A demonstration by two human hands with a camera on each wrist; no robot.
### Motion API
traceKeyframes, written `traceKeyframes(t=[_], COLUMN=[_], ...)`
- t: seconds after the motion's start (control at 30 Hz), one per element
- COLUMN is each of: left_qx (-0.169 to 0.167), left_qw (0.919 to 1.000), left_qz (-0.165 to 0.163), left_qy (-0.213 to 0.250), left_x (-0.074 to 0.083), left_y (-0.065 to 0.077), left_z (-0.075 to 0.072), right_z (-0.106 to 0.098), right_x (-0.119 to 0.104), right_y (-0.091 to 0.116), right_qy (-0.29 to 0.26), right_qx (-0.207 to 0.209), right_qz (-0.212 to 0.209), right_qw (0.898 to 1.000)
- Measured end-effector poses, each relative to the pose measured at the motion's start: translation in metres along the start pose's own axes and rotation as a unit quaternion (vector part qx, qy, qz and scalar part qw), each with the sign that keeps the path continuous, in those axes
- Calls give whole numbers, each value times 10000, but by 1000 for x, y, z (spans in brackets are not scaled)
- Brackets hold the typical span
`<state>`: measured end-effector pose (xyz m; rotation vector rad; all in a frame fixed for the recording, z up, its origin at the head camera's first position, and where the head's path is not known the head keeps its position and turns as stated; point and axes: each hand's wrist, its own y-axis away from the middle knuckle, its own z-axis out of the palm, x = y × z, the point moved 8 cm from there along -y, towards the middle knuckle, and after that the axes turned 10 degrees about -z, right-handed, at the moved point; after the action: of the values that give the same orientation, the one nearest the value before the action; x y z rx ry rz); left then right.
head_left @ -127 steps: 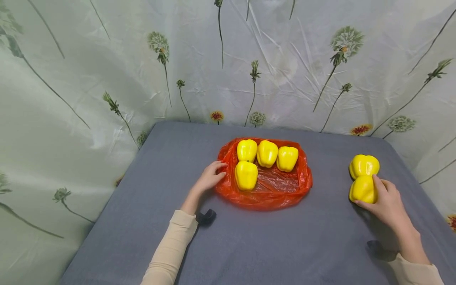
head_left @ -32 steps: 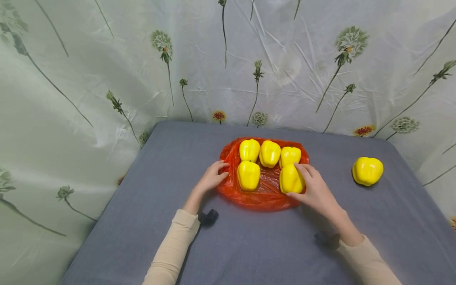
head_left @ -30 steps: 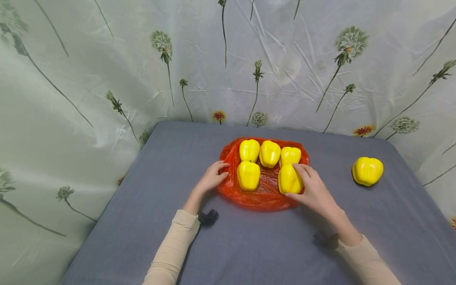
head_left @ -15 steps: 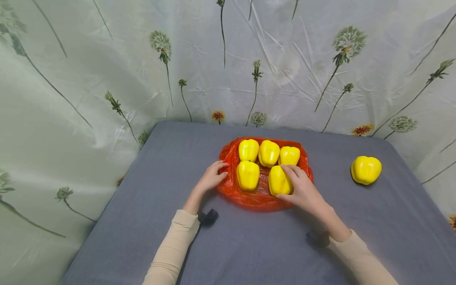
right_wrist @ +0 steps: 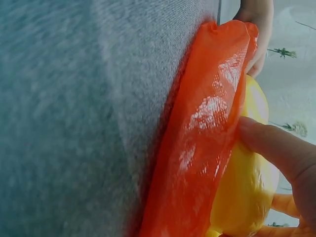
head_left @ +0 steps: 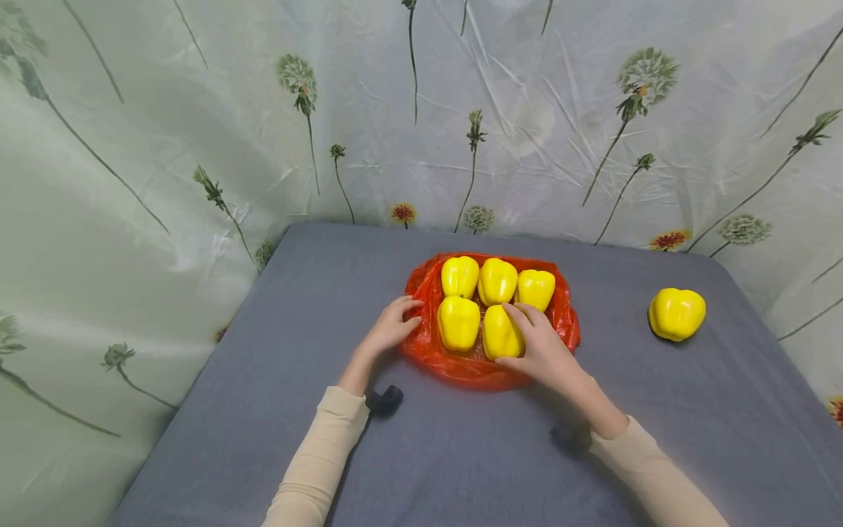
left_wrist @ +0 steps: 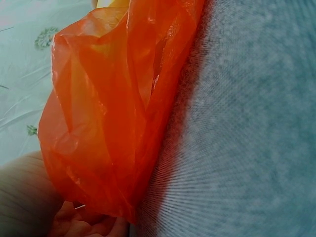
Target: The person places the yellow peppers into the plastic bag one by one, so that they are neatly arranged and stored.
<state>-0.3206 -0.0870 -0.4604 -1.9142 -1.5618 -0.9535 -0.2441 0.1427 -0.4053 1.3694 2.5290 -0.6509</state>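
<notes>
A red plastic bag (head_left: 474,375) lies with its mouth spread and rolled back, yellow bell peppers inside. Three stand along its far side, among them the middle pepper (head_left: 497,280); a fourth, the front-left pepper (head_left: 458,323), sits before them. My right hand (head_left: 549,355) grips another yellow bell pepper (head_left: 500,334) by its right side, between thumb and fingers, beside the front-left one. In the right wrist view the thumb lies on this pepper (right_wrist: 244,187) just above the bag's rim. My left hand (head_left: 388,327) holds the bag's left edge; its fingertips are partly hidden by the plastic.
One more yellow bell pepper (head_left: 677,314) stands alone at the right of the grey-covered table (head_left: 296,293). A curtain (head_left: 369,117) with printed dandelions hangs behind the table and at its sides. Dark devices, such as the left strap piece (head_left: 387,400), sit at both wrists.
My right hand has carried a pepper from the right of the table into the bag, then slid it left toward the front-left pepper. My left hand has stayed at the bag's left edge.
</notes>
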Motion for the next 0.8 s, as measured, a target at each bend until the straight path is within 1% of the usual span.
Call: traceKeyframes(t=[0.23, 0.5, 0.8], left_qx=[7, 33, 41], left_qw=[10000, 10000, 10000], left_qz=[55, 14, 9], left_qy=[-32, -31, -62], left_x=[2, 1, -1], left_y=[1, -1, 0], left_z=[-1, -2, 0], right_z=[5, 4, 4], right_x=[-1, 0, 2], right_y=[-5, -9, -6], right_qy=[-9, 69, 14], right_qx=[-69, -85, -226], right_qz=[86, 145, 143], right_qw=[9999, 9998, 9996])
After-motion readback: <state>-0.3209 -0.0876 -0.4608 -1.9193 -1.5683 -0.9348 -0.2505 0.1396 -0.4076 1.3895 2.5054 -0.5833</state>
